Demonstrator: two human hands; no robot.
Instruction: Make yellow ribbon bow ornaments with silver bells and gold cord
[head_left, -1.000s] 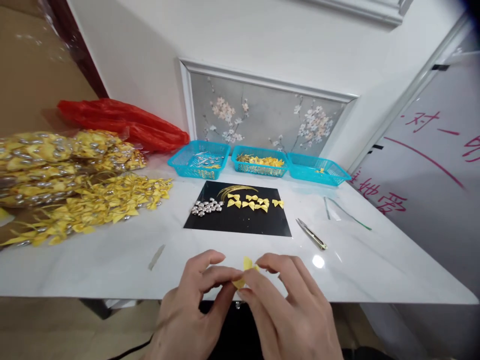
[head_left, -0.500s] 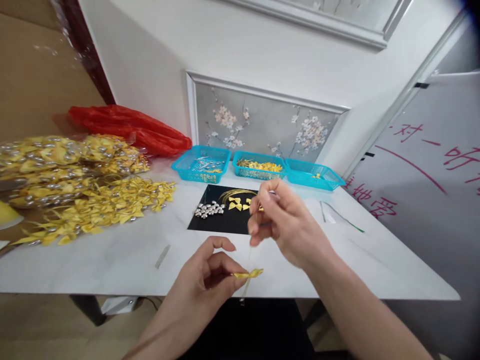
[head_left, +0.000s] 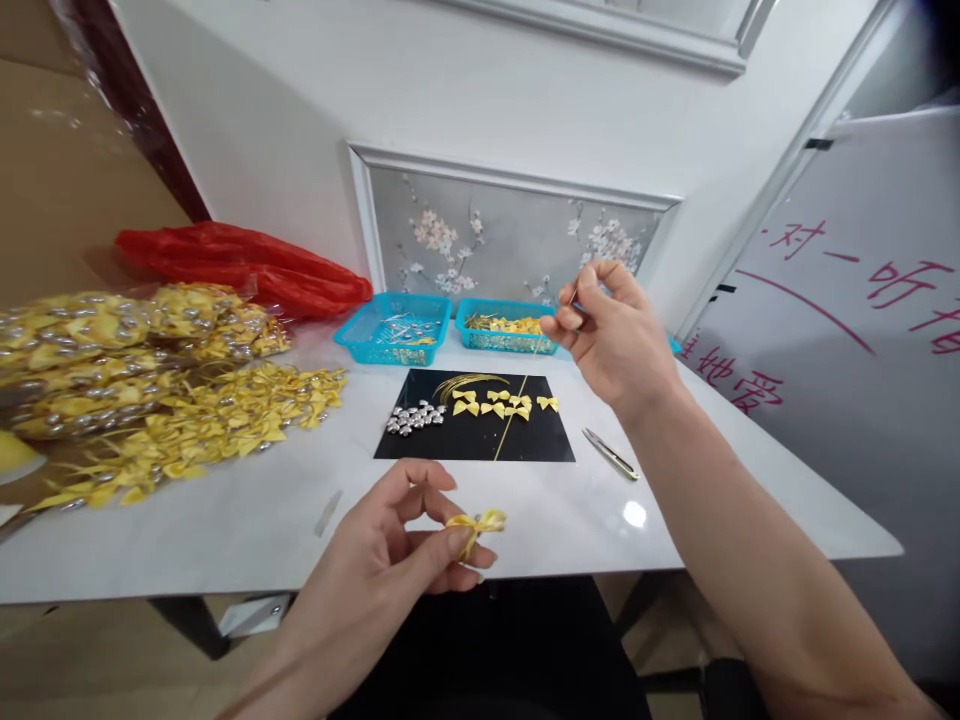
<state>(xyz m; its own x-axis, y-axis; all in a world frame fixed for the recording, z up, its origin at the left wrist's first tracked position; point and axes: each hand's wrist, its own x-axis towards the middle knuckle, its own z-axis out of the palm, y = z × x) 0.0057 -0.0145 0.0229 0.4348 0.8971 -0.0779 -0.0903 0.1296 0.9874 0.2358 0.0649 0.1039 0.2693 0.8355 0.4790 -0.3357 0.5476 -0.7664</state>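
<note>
My left hand [head_left: 412,540] pinches a small yellow ribbon bow [head_left: 487,521] between thumb and fingers, above the table's front edge. A bit of silver shows at the bow's middle. From the bow a thin yellow thread [head_left: 511,415] runs taut, up and to the right, to my right hand [head_left: 607,320]. My right hand is raised, its fingertips closed on the thread; a thin needle-like sliver shows between thumb and forefinger. Beneath the thread lies a black mat [head_left: 420,450] with several yellow bows [head_left: 495,408], silver beads [head_left: 415,417] and a bundle of gold strands [head_left: 469,383].
Thread snips [head_left: 611,455] lie right of the mat. Blue baskets [head_left: 352,345] with small parts stand along the wall. Yellow bow strings [head_left: 225,415] and filled clear bags [head_left: 82,340] cover the left side, a red bag [head_left: 240,262] behind. A whiteboard [head_left: 862,250] stands right.
My right hand has moved up and right, away from the bow, drawing the thread out. The silver piece that hung below the bow now sits at it. The snips have come into view.
</note>
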